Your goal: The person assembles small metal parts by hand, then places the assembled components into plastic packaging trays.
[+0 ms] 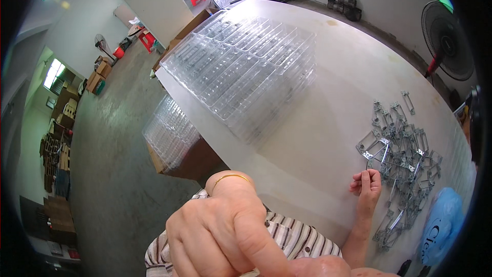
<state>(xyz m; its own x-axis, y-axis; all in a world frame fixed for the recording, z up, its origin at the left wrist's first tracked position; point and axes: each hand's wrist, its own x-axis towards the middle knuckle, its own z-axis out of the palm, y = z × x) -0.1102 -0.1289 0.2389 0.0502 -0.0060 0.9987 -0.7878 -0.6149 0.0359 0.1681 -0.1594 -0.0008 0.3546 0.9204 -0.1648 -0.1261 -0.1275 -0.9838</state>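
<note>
My left hand (215, 233) is raised very close at the lower middle, a gold bangle (233, 175) on its wrist. Its fingers are curled, their tips hidden, so I cannot see what they hold, if anything. Farther right, my right hand (367, 183) rests at the near-left side of a loose heap of small grey metal brackets (405, 166). Thumb and forefinger are pinched at the lower end of a shiny metal bracket (378, 150), which leans on the heap.
A stack of clear plastic compartment trays (246, 66) stands on the pale table (318, 128). More clear trays (171, 131) sit on a cardboard box (192, 161) beside its left edge. A blue plastic bag (442, 225) lies near right; a black fan (446, 41) stands beyond.
</note>
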